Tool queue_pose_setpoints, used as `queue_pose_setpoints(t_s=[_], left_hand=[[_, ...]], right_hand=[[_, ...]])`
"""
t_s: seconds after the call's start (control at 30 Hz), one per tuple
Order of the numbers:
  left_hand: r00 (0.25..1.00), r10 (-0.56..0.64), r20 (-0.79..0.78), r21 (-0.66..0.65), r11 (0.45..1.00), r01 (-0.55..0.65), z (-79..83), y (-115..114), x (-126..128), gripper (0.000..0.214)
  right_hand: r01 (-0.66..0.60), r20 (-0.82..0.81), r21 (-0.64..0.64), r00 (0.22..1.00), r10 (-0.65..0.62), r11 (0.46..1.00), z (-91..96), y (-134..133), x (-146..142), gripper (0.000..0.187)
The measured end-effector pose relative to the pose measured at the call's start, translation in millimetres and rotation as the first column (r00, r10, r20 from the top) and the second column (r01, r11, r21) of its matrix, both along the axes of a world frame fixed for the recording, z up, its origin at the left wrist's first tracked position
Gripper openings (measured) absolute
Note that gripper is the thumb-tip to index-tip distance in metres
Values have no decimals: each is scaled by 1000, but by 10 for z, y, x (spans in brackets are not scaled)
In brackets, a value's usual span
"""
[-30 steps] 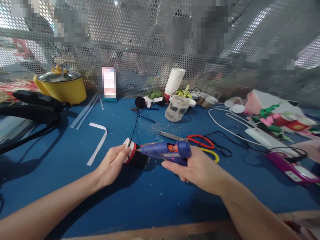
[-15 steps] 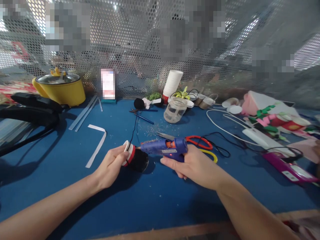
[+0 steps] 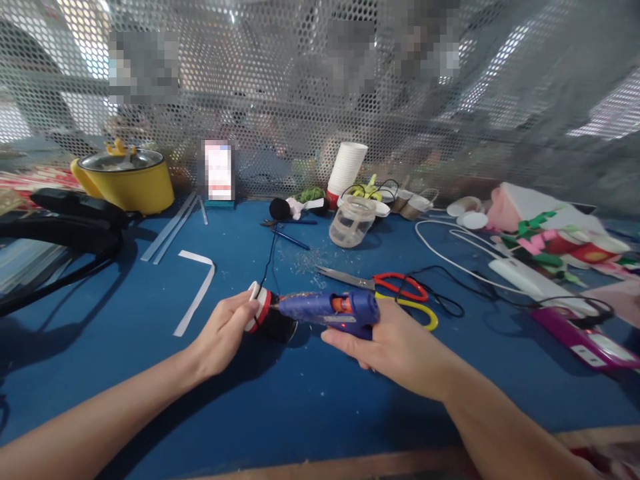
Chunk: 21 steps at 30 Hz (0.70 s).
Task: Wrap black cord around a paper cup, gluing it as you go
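Near the middle of the blue tabletop [image 3: 125,373], a little toward its front edge, the person holds two things close together. The left hand [image 3: 224,333] pinches a small round craft piece [image 3: 265,313], white and red at one end and black at the other, between thumb and fingers, low over the tabletop. The right hand [image 3: 395,345] is closed around the grip of a blue glue gun [image 3: 327,308], which lies level, and its nozzle touches the piece at the red band. Just behind the gun lie scissors [image 3: 400,287] with red and yellow handles. Farther back stand a clear plastic jar [image 3: 353,223] and a stack of white cups [image 3: 349,163]. Near the back left corner stands a yellow pot [image 3: 130,183].
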<state>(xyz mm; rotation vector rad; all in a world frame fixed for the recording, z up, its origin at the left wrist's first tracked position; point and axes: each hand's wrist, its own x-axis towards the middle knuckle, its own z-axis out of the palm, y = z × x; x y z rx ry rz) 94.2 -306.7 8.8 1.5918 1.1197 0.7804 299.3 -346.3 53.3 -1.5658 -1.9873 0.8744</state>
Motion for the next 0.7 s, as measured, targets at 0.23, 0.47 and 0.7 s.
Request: queue_pose_setpoints(t_s=[0.23, 0.47, 0.7], left_hand=[[998, 42, -37, 16, 999, -41, 14, -5, 4, 30], [995, 96, -42, 24, 995, -95, -6, -14, 9, 32], [996, 70, -55, 24, 997, -69, -4, -9, 10, 32]], right_hand=[[-68, 103, 88, 993, 58, 994, -1, -21, -25, 18], [-108, 109, 105, 989, 97, 989, -34, -26, -16, 19], [-82, 65, 45, 995, 79, 996, -7, -12, -24, 17]])
